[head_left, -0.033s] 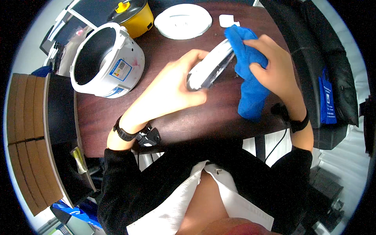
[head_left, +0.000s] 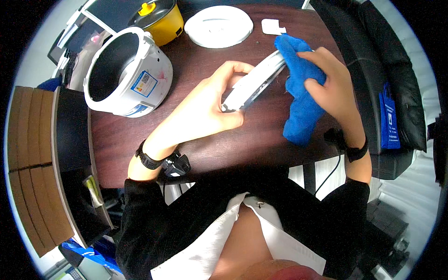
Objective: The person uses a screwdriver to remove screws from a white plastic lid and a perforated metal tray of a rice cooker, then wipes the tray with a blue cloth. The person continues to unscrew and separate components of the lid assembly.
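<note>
My left hand (head_left: 212, 102) grips the near end of a flat white lid-like part (head_left: 254, 83), its thumb and fingers on either side of the edge. The part is held tilted above the table, seen almost edge-on, so its broad faces are mostly hidden. A blue cloth (head_left: 303, 100) is bunched in my right hand (head_left: 333, 84), which presses it against the part's far end. The loose end of the cloth hangs down toward me. Left of my hands stands a white rice cooker body (head_left: 156, 86) without a lid, showing a dark inside.
On the dark wooden table (head_left: 205, 151), a white oval cover (head_left: 219, 39) lies at the back, beside a yellow pot (head_left: 165, 28) with a dark lid. A small white piece (head_left: 271, 26) is near the far right. A black couch (head_left: 378, 70) borders the table's right side.
The white part has turned more edge-on, its far end shifting slightly right. My right hand and the cloth have moved a little right and toward me. My left hand keeps its grip.
</note>
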A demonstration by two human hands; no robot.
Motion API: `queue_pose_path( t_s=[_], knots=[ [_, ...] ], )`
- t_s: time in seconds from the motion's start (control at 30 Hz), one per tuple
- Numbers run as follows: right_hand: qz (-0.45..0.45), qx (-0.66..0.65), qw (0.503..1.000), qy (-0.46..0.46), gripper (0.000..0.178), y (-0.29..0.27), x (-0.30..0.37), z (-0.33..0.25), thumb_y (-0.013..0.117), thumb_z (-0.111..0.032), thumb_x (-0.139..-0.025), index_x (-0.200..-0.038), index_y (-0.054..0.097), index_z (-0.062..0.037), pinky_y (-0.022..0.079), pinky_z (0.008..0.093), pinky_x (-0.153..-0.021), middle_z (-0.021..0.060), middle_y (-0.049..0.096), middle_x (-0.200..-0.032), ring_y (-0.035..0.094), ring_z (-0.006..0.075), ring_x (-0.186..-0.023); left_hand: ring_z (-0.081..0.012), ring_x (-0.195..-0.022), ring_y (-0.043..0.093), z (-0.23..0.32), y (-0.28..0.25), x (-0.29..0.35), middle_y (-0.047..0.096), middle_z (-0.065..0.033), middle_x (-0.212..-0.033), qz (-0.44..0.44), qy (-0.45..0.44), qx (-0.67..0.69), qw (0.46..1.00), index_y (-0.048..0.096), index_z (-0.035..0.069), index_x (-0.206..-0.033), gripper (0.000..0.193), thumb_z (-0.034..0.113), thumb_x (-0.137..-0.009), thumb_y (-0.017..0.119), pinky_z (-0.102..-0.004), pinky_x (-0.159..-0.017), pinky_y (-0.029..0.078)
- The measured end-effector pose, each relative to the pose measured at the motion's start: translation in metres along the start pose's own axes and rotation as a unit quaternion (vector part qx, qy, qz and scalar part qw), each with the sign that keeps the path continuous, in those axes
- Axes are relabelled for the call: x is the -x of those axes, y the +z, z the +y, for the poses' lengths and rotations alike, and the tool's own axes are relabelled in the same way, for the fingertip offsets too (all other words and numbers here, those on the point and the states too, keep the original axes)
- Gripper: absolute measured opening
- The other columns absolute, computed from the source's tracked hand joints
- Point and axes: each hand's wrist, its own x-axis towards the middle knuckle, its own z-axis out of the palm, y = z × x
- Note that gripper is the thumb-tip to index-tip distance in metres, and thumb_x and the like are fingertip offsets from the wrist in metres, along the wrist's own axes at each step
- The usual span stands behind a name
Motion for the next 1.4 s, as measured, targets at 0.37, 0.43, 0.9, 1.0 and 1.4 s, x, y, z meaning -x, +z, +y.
queue_pose_path(
  t_s=[0.37, 0.43, 0.9, 1.0, 1.4],
  knots=[
    [0.029, 0.13, 0.99, -0.046, 0.046, -0.003, 0.002, -0.039, 0.061, -0.016, -0.065, -0.11, 0.06, -0.0197, 0.048, 0.0363, -0.053, 0.0081, 0.052, -0.085, 0.058, 0.0265, -0.062, -0.0159, -0.098, 0.06, 0.008, 0.012, -0.02, 0.064, -0.0126, -0.106, 0.002, -0.021, -0.042, 0.999, 0.052, 0.001, -0.119, 0.048, 0.008, -0.075, 0.069, -0.0302, -0.087, 0.045],
    [0.015, 0.174, 0.984, -0.033, 0.047, -0.007, 0.003, -0.043, 0.062, -0.016, -0.065, -0.112, 0.059, -0.0201, 0.048, 0.0362, -0.053, 0.0079, 0.053, -0.086, 0.058, 0.0264, -0.063, -0.0173, -0.102, 0.058, 0.007, 0.016, -0.024, 0.062, -0.0126, -0.11, -0.013, -0.026, 0.005, 1.0, 0.049, 0.001, -0.123, 0.054, 0.006, -0.073, 0.069, -0.0308, -0.092, 0.043],
    [-0.066, 0.193, 0.978, -0.044, 0.053, -0.009, 0.017, -0.058, 0.063, -0.018, -0.067, -0.12, 0.054, -0.017, 0.049, 0.0362, -0.052, 0.0101, 0.051, -0.086, 0.058, 0.0274, -0.066, -0.0249, -0.078, 0.067, -0.003, 0.036, -0.017, 0.063, -0.0201, -0.098, -0.001, -0.012, 0.049, 0.999, 0.033, 0.007, -0.13, 0.06, -0.003, -0.075, 0.053, -0.0316, -0.063, 0.05],
    [-0.081, 0.177, 0.979, -0.058, 0.053, -0.012, 0.019, -0.063, 0.063, -0.018, -0.068, -0.12, 0.054, -0.0181, 0.049, 0.0366, -0.051, 0.01, 0.051, -0.086, 0.058, 0.028, -0.066, -0.0284, -0.08, 0.067, -0.012, 0.04, -0.021, 0.063, -0.021, -0.094, 0.012, 0.046, 0.015, 0.999, 0.033, 0.007, -0.129, 0.058, -0.002, -0.076, 0.054, -0.0344, -0.063, 0.05],
    [-0.047, 0.156, 0.984, -0.078, 0.054, -0.018, 0.018, -0.041, 0.059, -0.017, -0.069, -0.122, 0.054, -0.0185, 0.049, 0.0376, -0.051, 0.0117, 0.052, -0.089, 0.058, 0.0279, -0.062, -0.0352, -0.088, 0.065, 0.0, 0.036, -0.025, 0.064, -0.0226, -0.095, -0.06, -0.018, 0.007, 0.998, 0.03, 0.008, -0.135, 0.065, -0.001, -0.076, 0.055, -0.0388, -0.076, 0.051]
  ],
)
